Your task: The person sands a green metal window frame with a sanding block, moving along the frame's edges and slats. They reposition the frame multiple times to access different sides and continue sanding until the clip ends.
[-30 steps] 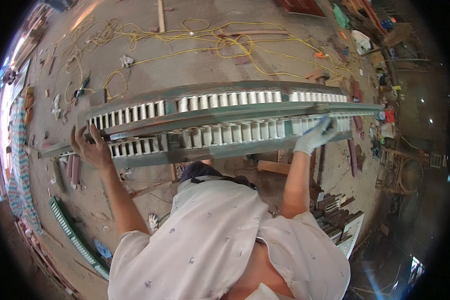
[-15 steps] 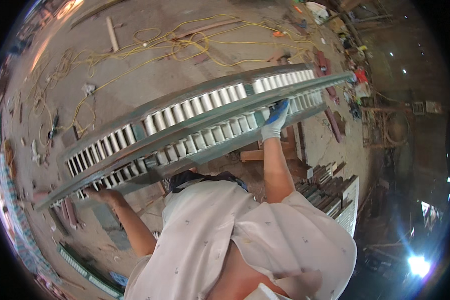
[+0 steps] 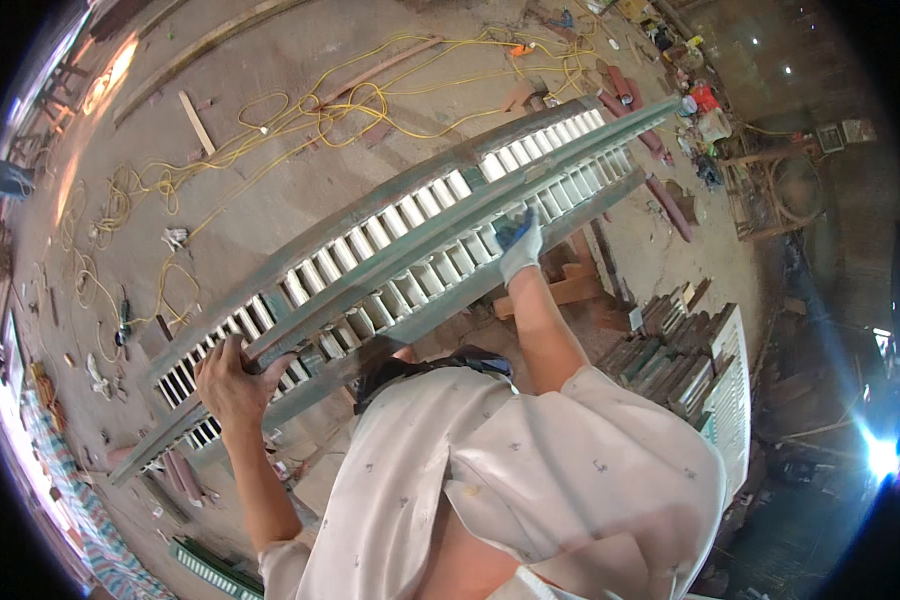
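Observation:
A long louvered shutter (image 3: pixel 410 226) spans the space before me, with green frame rails and rows of pale slats on both sides of a raised middle rail. It slants, its right end farther away. My bare left hand (image 3: pixel 235 385) is closed around the middle rail near the left end, thumb on the near side and fingers over the top. Wearing a white and blue glove, my right hand (image 3: pixel 520 245) grips the near slatted side right of the middle. The gloved fingertips are partly hidden among the slats.
Yellow cable (image 3: pixel 370 105) lies in loops on the floor beyond the shutter. A stack of slatted panels (image 3: pixel 675 350) stands to my right. Another green shutter (image 3: pixel 210 570) lies at lower left. Wooden strips (image 3: pixel 197 122) and reddish pieces (image 3: pixel 667 208) are scattered about. A bright light shines at far right.
My left hand has moved from the near edge at the left end up onto the middle rail. The right hand has slid left along the shutter, which now slants more steeply.

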{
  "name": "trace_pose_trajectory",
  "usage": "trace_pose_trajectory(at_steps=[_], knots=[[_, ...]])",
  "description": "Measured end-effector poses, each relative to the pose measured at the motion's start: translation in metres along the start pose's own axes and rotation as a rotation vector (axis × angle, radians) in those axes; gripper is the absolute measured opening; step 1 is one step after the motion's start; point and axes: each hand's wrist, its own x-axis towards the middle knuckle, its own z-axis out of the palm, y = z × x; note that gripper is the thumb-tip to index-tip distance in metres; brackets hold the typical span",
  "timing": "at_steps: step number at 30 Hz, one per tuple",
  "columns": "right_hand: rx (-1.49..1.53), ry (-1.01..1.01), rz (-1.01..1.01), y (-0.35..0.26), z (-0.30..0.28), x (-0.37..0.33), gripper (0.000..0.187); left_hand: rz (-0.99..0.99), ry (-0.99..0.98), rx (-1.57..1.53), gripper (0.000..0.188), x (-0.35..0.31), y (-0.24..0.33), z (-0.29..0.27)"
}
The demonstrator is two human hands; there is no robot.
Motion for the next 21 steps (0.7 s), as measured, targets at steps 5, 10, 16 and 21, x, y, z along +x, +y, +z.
trace_pose_trajectory(at_steps=[5, 10, 16, 21], knots=[[-0.078, -0.092, 0.295, 0.08, -0.013, -0.005, 0.046, 0.144, 0.142, -0.031, 0.076, 0.064, -0.018, 0.014], [-0.173, -0.159, 0.366, 0.102, -0.01, -0.057, 0.047, 0.213, 0.103, -0.044, 0.069, 0.114, -0.03, 0.03], [-0.275, -0.184, 0.213, 0.1, -0.028, -0.072, 0.034, 0.149, -0.144, -0.043, 0.073, 0.171, -0.056, 0.07], [-0.431, -0.071, 0.106, 0.079, -0.039, -0.111, 0.037, 0.139, -0.265, -0.026, 0.075, 0.164, -0.067, 0.096]])
